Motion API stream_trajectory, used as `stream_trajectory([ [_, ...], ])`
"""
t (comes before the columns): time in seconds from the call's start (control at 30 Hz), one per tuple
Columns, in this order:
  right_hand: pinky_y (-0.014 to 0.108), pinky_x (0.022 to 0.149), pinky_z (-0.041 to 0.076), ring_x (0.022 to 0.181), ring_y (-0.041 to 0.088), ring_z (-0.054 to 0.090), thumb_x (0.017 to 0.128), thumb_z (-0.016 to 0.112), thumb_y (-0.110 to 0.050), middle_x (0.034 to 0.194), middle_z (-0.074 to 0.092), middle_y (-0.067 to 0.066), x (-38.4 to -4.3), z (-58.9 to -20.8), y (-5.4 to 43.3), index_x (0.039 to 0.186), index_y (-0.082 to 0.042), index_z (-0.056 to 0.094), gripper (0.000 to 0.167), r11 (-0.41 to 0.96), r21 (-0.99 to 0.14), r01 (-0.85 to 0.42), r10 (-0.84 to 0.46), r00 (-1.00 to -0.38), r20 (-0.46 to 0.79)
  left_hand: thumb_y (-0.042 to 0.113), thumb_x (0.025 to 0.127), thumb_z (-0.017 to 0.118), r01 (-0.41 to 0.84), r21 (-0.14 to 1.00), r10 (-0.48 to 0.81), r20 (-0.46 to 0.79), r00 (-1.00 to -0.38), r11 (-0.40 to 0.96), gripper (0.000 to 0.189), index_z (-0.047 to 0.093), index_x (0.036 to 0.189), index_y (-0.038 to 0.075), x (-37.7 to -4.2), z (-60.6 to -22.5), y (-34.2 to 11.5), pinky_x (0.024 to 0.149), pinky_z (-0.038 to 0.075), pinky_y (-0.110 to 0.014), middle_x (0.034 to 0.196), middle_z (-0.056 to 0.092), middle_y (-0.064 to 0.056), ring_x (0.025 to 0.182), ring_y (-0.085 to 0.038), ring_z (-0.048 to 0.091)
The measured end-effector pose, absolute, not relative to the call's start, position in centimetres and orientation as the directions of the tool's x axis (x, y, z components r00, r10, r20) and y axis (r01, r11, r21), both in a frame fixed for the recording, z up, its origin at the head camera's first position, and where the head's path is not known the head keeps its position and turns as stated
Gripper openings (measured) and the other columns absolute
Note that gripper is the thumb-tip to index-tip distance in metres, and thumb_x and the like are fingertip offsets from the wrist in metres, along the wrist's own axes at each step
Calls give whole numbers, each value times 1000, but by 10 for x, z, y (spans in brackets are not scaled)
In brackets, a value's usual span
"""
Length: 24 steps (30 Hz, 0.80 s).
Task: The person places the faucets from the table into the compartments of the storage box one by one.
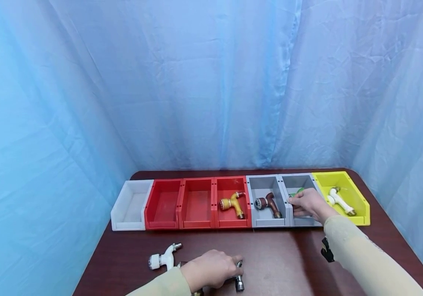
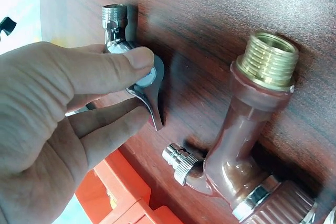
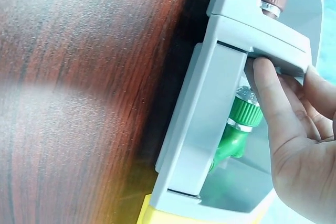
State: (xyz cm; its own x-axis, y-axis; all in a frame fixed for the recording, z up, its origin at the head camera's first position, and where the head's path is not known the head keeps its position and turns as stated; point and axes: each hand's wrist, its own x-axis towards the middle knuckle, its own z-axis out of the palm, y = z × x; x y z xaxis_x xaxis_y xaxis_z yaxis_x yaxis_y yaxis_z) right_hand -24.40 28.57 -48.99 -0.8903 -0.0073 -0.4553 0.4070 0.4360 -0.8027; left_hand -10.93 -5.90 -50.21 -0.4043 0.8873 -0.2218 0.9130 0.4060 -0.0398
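My left hand (image 1: 211, 268) pinches a chrome lever tap (image 2: 118, 30) at the front of the table, thumb on its handle hub. Beside that hand lies a brown tap (image 2: 231, 150) with a brass threaded end, mostly hidden in the head view. Left of it is a white tap (image 1: 167, 258), partly covered by the sleeve. My right hand (image 1: 309, 203) grips the side wall of the right-hand grey bin (image 3: 197, 114), with fingers inside and the thumb across the wall. A green tap (image 3: 233, 140) lies in this bin, below the fingers.
The bins stand side by side: a white bin (image 1: 128, 226), red bins (image 1: 196, 224), another grey bin (image 1: 270, 223) and a yellow bin (image 1: 361, 205). They hold a yellow tap (image 1: 235, 204), a brown-handled tap (image 1: 270, 204) and a white tap (image 1: 341, 201). Blue curtains (image 1: 196, 82) surround the table.
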Motion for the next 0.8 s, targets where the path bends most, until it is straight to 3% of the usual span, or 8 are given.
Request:
stream_trajectory([
  [0.17,45,78,63,76,21,74,100,65,-11,89,72,13,-247,-488,286,113,12,65,27,438,-802,405,0,-893,-451,17,89,77,912,-84,886,-218,-409,401,30,74,113,35,-109,-503,-57,47,47,-23,137,61,11,61,-2,57],
  [0.4,44,78,63,76,21,74,99,68,-11,94,71,15,-249,-484,284,109,11,67,24,475,-780,407,15,-890,-455,14,96,71,909,88,882,-297,-366,407,39,69,130,35,-117,-502,-54,60,53,-17,139,61,11,70,3,56],
  [0.53,44,79,63,76,20,74,99,68,-12,92,72,14,-249,-484,284,108,10,67,24,472,-780,412,16,-888,-460,15,96,72,919,77,889,-297,-350,387,40,69,129,37,-118,-501,-52,59,52,-17,139,60,12,73,3,58],
  [0.8,43,79,63,77,20,73,101,66,-15,94,71,14,-250,-485,285,110,8,67,25,479,-770,421,21,-882,-470,17,96,71,952,-17,920,-255,-298,304,29,71,119,34,-116,-504,-51,62,50,-13,113,65,18,75,5,58],
])
